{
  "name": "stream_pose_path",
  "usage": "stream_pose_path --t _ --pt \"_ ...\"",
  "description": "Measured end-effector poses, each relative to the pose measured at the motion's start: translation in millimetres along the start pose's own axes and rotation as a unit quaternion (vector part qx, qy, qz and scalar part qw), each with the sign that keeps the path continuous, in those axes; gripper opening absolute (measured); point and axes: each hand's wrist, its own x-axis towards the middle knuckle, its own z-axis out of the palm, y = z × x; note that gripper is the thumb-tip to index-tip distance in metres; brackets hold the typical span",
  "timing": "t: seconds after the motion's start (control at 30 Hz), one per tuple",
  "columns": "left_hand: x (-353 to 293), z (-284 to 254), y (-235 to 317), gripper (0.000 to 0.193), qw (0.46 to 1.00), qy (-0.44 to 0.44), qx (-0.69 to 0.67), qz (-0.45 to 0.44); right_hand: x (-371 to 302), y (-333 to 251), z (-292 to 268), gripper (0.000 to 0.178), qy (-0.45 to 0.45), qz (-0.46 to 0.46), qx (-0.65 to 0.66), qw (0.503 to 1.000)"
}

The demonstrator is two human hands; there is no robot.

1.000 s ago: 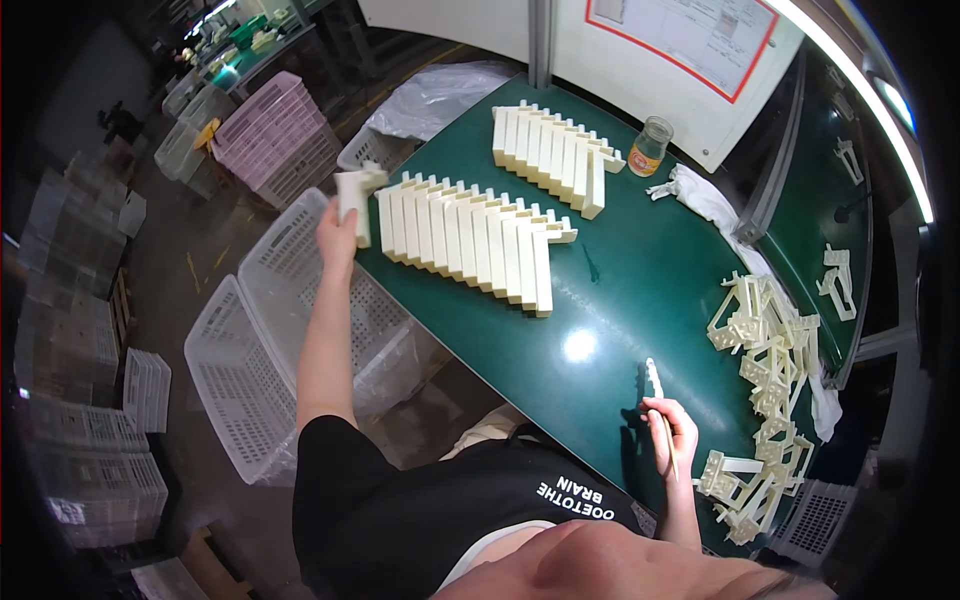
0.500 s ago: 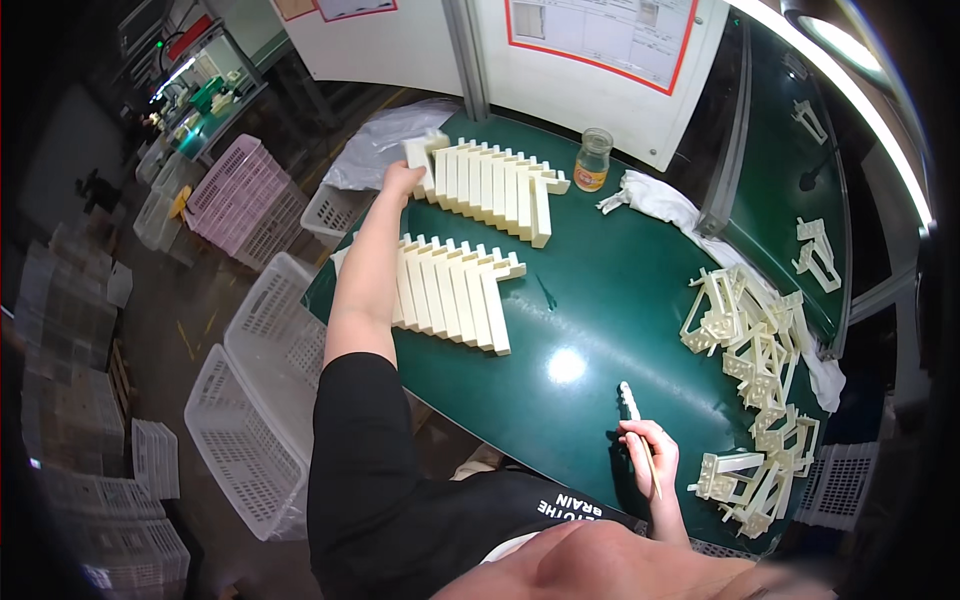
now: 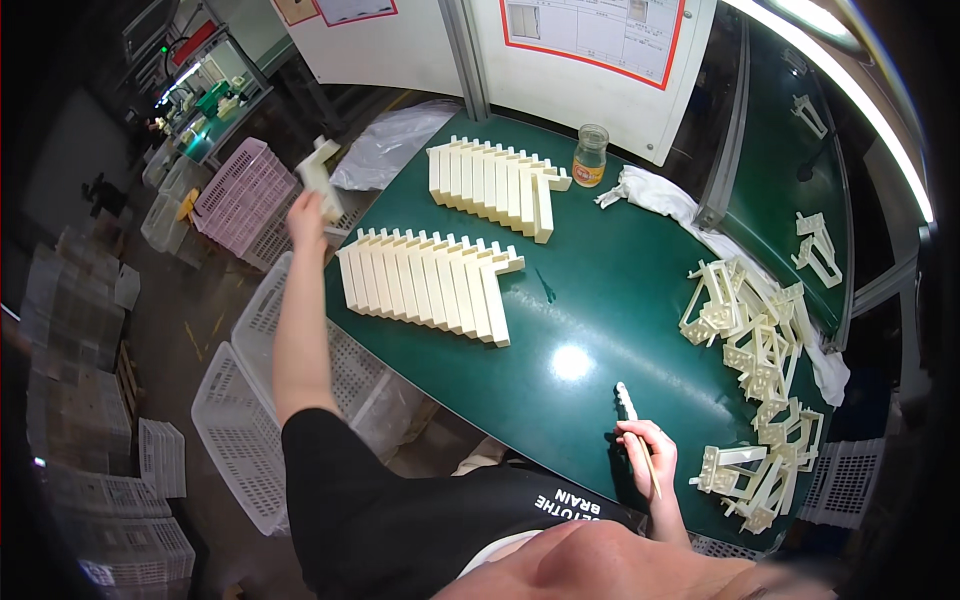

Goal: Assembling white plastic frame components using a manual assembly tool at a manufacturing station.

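Off the table's left edge, my left hand [image 3: 307, 217] is closed on a cream plastic part [image 3: 318, 180], a long bar with a short arm at its top; motion blurs it somewhat. It hangs above a white basket beside the table. My right hand [image 3: 650, 450] rests low over the table, gripping a thin wooden-handled brush [image 3: 627, 402] whose whitish, lumpy end points away from me. Two rows of matching cream parts lie on the green table: a far row [image 3: 490, 185] and a nearer row [image 3: 425, 285], their pieces leaning side by side.
A heap of cream plastic frames [image 3: 760, 370] lies along the right side by a white cloth [image 3: 660, 200]. A glass jar [image 3: 590, 155] stands at the back. White baskets [image 3: 235, 420] and a pink crate [image 3: 240, 195] are on the left, near a plastic bag [image 3: 390, 145].
My left hand has lifted one cream part from the left end of the far row and carried it left, past the table edge. My right hand has stayed in place with the brush.
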Motion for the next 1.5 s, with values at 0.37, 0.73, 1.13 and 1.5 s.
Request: stream_pose_path --t 0.37,0.73,1.13,1.5 --pt "-166 -70 -11 0.032 0.97 -0.091 0.056 -0.218 0 -26 -12 0.016 -0.062 -0.038 -0.072 0.995" --pt "-291 67 87 0.03 0.906 -0.306 0.169 0.24 165 -40 -216 0.015 0.191 -0.197 -0.373 0.886" --pt "-403 177 77 0.023 0.745 -0.656 0.07 0.102 232 18 -333 0.013 0.276 -0.016 -0.705 0.653" --pt "-482 227 59 0.066 0.564 -0.651 -0.333 -0.383 41 -27 -70 0.026 0.032 -0.19 -0.5 0.844"
